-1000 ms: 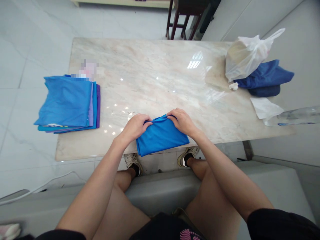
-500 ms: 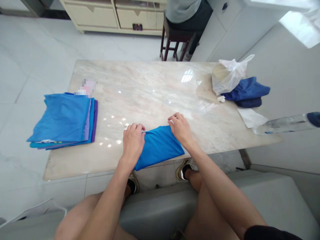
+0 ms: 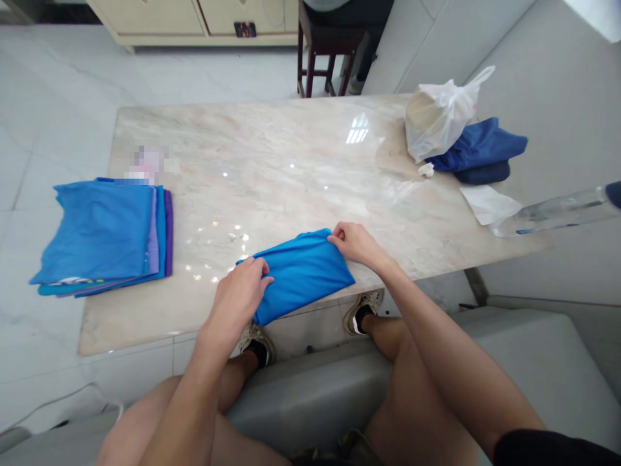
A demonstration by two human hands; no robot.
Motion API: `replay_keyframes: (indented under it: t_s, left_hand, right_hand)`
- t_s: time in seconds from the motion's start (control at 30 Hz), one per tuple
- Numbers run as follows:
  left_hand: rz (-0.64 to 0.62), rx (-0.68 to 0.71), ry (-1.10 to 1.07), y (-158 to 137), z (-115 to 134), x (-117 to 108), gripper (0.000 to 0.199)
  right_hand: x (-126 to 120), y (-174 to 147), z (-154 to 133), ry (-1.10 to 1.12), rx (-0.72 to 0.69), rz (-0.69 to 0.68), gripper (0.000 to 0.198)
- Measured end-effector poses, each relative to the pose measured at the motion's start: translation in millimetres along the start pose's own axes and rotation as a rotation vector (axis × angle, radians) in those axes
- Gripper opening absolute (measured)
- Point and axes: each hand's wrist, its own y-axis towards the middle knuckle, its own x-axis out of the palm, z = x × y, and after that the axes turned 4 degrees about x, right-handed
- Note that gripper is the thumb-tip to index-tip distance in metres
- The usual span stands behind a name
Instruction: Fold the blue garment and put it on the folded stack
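Observation:
A folded bright blue garment (image 3: 305,272) lies at the near edge of the table, its lower left corner reaching past the edge. What kind of garment it is does not show. My left hand (image 3: 240,288) rests over its left end, fingers curled with thumb and forefinger on the fabric. At the far right corner, my right hand (image 3: 356,243) pinches the cloth between thumb and fingers. To the left is a stack of folded clothes (image 3: 104,226), blue on top with lilac and purple layers beneath, overhanging the table's left edge.
On the marble table (image 3: 252,142), a white plastic bag (image 3: 431,123) stands at the right beside a dark blue cloth (image 3: 478,145). Near them lie white paper (image 3: 490,204) and a clear bottle (image 3: 557,210). Beyond the table is a dark stool (image 3: 330,45).
My right hand has closed on the garment's far right corner. My left hand has moved left and nearer along its left end. The fabric looks spread wider, and the view has tilted down.

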Motion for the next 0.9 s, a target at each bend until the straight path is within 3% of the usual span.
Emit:
replay_keyframes:
  t_s: [0.13,0.2,0.37,0.57,0.7,0.9]
  left_hand:
    - [-0.034,-0.054,0.070,1.4,6.4,-12.5,0.011]
    - [-0.068,-0.101,0.122,1.7,13.2,-23.4,0.010]
    - [-0.178,-0.200,0.218,0.8,30.8,-48.0,0.020]
    - [-0.242,-0.233,0.281,-5.1,35.1,-58.8,0.032]
    - [-0.176,-0.243,0.289,-14.4,26.1,-61.3,0.034]
    - [-0.015,-0.288,0.236,-22.1,16.1,-65.4,0.037]
  right_hand:
    - [-1.0,-7.2,-12.7,-0.054,-0.004,0.163,0.015]
    - [-5.1,-13.3,-19.5,-0.080,0.013,0.176,0.019]
    - [-16.0,-21.1,-26.5,-0.063,0.166,-0.049,0.032]
    - [-20.1,-12.3,-20.3,-0.017,0.159,-0.318,0.057]
    - [-20.0,-11.7,-19.1,-0.012,0.172,-0.371,0.061]
    - [-16.8,-16.2,-25.3,0.100,0.066,-0.352,0.046]
